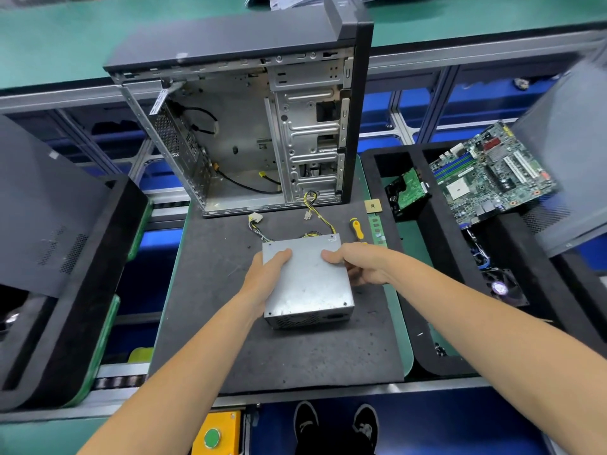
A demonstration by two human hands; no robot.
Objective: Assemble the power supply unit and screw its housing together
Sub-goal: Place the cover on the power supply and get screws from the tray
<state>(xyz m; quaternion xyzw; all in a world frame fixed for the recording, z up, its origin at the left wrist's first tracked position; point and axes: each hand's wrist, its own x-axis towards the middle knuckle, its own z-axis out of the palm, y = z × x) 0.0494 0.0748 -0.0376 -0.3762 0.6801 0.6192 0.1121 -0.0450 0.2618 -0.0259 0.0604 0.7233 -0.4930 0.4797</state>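
PSU [307, 284] sits flat mid-mat w/ long axis running away from the person, cables toward open PC case [249, 126]; left hand [267, 277] & right hand [359, 266] grip opposite sides, thumbs on top, equally near; screwdriver [356, 228] just right.

Both forearms are bare to the frame edge; no sleeves, gloves, rings or wristbands visible. The left hand [267, 274] and right hand [361, 264] are uncovered. Below the orange button box [218, 433] level, two black shoes [335, 425] with white markings are visible.
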